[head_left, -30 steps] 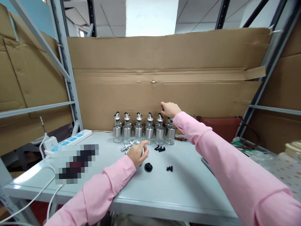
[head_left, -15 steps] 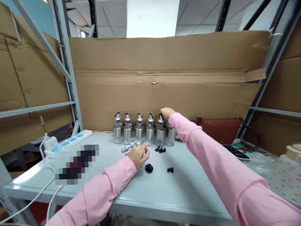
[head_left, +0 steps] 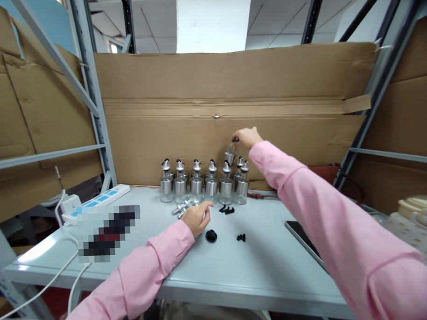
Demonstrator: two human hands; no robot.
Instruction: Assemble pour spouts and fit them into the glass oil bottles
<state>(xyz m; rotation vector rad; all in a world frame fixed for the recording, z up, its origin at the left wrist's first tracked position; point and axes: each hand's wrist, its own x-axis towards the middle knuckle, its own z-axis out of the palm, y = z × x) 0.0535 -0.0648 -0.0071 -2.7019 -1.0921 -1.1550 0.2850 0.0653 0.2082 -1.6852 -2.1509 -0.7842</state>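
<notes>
My right hand (head_left: 248,138) grips a glass bottle (head_left: 229,156) by its dark top and holds it tilted above the back of the bottle row. A steel sleeve shows around this bottle; its lower end is hidden behind the others. In front stand several glass bottles (head_left: 196,186) with steel sleeves and silver pourer tops. My left hand (head_left: 197,218) rests on the table, fingers apart and holding nothing. Just behind it lies a pile of silver pourer parts (head_left: 183,207). To its right are a round black part (head_left: 211,236), small black caps (head_left: 227,209) and tiny black pieces (head_left: 241,237).
A white power strip (head_left: 104,199) lies at the table's left rear, beside a blurred-out item (head_left: 109,233). A dark flat device (head_left: 302,236) is partly under my right forearm. At the far right stands a dotted container (head_left: 412,232). Cardboard (head_left: 183,86) walls off the back.
My right hand has risen from the right end of the bottle row, lifting a bottle up with it. The left hand stays in nearly the same spot.
</notes>
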